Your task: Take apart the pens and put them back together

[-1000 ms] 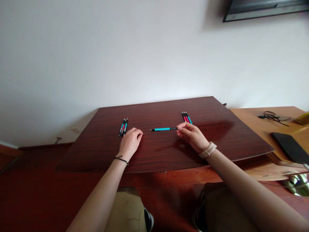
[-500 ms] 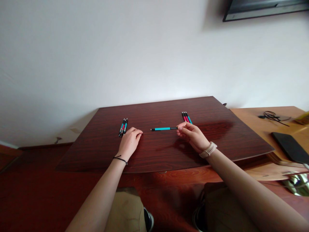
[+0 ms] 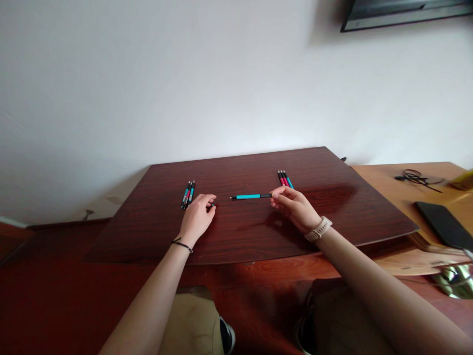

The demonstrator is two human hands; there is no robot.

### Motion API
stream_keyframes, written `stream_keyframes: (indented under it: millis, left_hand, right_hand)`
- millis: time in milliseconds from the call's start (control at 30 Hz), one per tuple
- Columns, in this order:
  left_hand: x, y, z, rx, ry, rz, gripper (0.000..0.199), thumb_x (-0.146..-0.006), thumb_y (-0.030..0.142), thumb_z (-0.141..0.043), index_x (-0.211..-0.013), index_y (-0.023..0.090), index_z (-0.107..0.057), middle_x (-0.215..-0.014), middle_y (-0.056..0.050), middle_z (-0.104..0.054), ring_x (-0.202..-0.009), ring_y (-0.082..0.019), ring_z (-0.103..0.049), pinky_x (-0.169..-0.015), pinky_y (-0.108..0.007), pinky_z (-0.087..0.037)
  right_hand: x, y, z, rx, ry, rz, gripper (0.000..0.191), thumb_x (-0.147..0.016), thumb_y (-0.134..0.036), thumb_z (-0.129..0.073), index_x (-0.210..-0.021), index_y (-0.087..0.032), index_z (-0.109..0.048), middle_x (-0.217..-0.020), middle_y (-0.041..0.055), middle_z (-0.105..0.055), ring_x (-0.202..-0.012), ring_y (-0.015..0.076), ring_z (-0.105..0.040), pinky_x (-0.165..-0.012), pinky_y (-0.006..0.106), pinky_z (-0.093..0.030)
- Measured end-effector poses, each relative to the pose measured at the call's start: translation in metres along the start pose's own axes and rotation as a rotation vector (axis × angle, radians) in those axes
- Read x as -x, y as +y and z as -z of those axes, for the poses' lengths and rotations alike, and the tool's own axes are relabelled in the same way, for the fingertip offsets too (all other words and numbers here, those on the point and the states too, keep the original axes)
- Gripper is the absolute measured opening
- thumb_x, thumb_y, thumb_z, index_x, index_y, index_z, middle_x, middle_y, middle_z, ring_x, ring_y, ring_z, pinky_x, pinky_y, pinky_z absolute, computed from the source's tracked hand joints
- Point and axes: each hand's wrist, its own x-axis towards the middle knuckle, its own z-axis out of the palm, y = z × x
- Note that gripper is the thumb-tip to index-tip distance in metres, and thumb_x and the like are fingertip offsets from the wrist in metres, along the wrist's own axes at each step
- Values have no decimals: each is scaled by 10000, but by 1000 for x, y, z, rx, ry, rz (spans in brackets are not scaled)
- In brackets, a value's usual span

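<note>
Pinching teal pen (image 3: 248,196) end, right hand (image 3: 295,209) mid-board (image 3: 240,231); edges well apart.

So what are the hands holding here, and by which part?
The right hand pinches the teal pen by its dark right end. The left hand rests curled on the board; whether it holds anything cannot be told.

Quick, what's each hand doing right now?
Left hand: curled on the table, beside three pens; holding something cannot be told.
Right hand: pinching the teal pen by its end.
</note>
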Motion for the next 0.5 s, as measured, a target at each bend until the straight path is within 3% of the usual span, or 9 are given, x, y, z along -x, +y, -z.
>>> stream_keyframes:
  millis: [200, 367, 500]
  left_hand:
    - [1, 30, 2, 209, 104, -158, 336, -998, 203, -665, -1331, 253, -659, -1194, -67, -714, -984, -195, -697, -827, -334, -593]
    - [4, 50, 4, 277, 130, -276, 81, -1038, 234, -660, -1096, 231, -716, -1051, -42, -741, -868, -164, -680, -796, -305, -565]
    - [6, 53, 5, 329, 128, -278, 145, -1022, 230, -693, -1165, 236, -710, -1037, -34, -745, -856, -158, -692, -806, -297, -570]
  right_hand:
    - [1, -1, -2, 19, -5, -10, 340, -771, -469, -955, -898, -222, -758, -853, 17, -728, -784, 147, -650, -733, 282, -515]
    - [1, 0, -2, 29, -22, -2, 317, -799, -459, -936, -901, -218, -756, -843, 18, -724, -786, 146, -647, -733, 280, -505]
    - [0, 1, -1, 29, -29, -6, 309, -809, -450, -931, -906, -217, -753, -848, 16, -725, -792, 142, -648, -745, 274, -504]
